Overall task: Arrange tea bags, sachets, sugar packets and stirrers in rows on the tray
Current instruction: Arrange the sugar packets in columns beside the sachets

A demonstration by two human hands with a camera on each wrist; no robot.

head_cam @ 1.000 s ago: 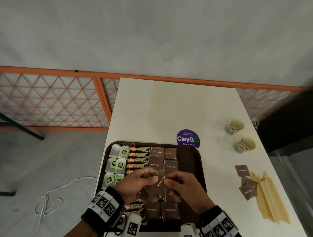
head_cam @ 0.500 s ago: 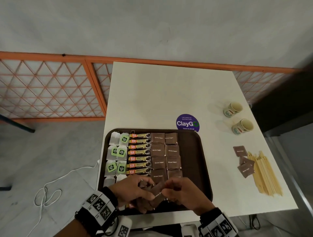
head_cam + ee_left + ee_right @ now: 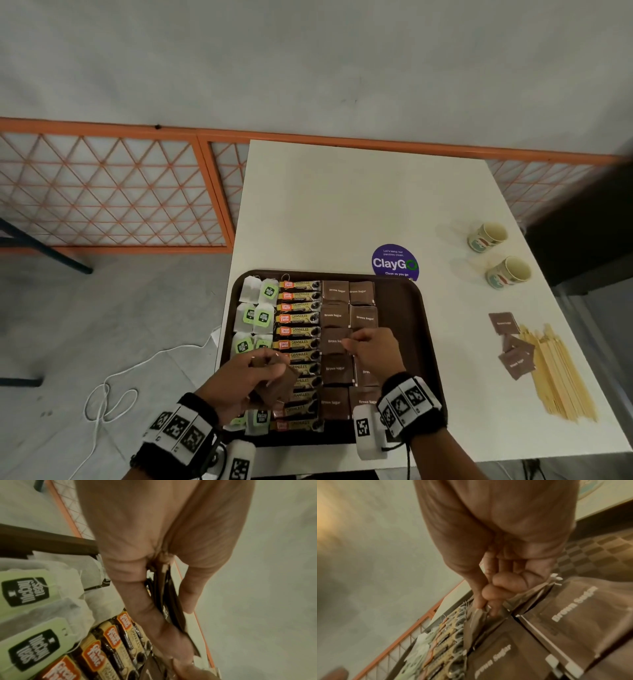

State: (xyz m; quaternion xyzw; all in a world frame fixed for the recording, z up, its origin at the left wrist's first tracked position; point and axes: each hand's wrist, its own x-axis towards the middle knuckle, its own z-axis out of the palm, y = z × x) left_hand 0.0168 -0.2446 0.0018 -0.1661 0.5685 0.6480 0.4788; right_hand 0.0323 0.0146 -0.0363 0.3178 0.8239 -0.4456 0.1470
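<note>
A brown tray (image 3: 407, 308) holds tea bags (image 3: 260, 315) on its left, coffee sachets (image 3: 298, 330) in a middle column, and two columns of brown sugar packets (image 3: 337, 368). My left hand (image 3: 270, 368) hovers over the sachets and grips a small stack of sugar packets (image 3: 279, 383), seen edge-on as held packets (image 3: 169, 601) between thumb and fingers in the left wrist view. My right hand (image 3: 354, 342) is over the right sugar column, and its thumb and fingers pinch the edge of one sugar packet (image 3: 476, 623) there. Wooden stirrers (image 3: 558, 373) lie on the table to the right.
Loose sugar packets (image 3: 513, 359) lie beside the stirrers. Two paper cups (image 3: 488, 236) (image 3: 508, 272) stand at the far right, and a purple round sticker (image 3: 395, 262) sits behind the tray. An orange railing (image 3: 212, 192) and a white cable (image 3: 113, 390) are at left.
Both hands were together at the tray's front on one packet. My right hand has since moved forward to the right sugar column with a packet; the left keeps the stack.
</note>
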